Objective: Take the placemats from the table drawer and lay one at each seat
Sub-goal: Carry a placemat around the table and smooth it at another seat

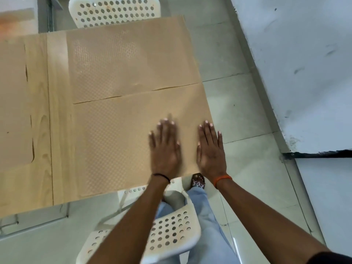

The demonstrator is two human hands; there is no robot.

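A tan dotted placemat (118, 141) lies flat at the near right end of the wooden table (57, 115). My left hand (165, 147) rests palm down on it with the fingers spread and straight. My right hand (210, 149) lies flat on the mat's right edge, fingers straight and together. A second tan placemat (129, 60) lies just beyond, in front of the far chair. More tan mats (13, 103) cover the table's left part, cut off by the frame edge. No drawer shows.
A white perforated chair (171, 231) stands under my arms at the near seat, and another white perforated chair (114, 11) stands at the far side. Pale floor tiles (238, 111) run along the table's right, bounded by a scuffed white wall (304, 63).
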